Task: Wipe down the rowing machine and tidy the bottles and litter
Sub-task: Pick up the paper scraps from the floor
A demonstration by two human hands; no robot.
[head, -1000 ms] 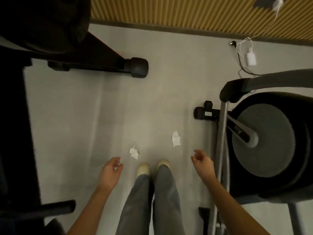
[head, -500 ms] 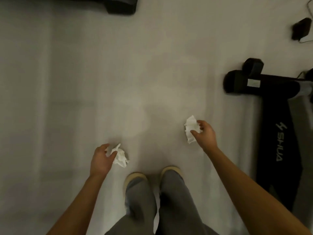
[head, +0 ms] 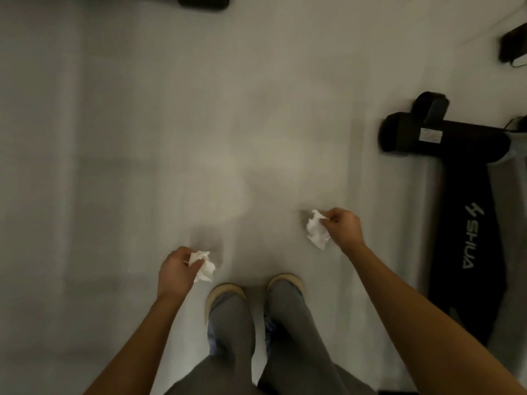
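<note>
My left hand (head: 176,270) pinches a crumpled white tissue (head: 204,266) just above the pale floor, left of my feet. Further forward on the right, my right hand (head: 343,228) pinches a second crumpled white tissue (head: 316,230). Both scraps hang from my fingertips. A black machine (head: 462,206) with a white logo on its rail lies at the right edge, its foot bar pointing left. No bottles are in view.
My two shoes (head: 253,289) stand between my arms at the bottom centre. A dark rubber foot (head: 203,2) of another machine sits at the top edge. A small dark object (head: 513,44) with a cable lies top right. Pale floor (head: 142,138) spreads ahead and left.
One second ago both tissues lay on the floor beyond my open hands. I bent down, and each hand has closed on a tissue and lifted it slightly.
</note>
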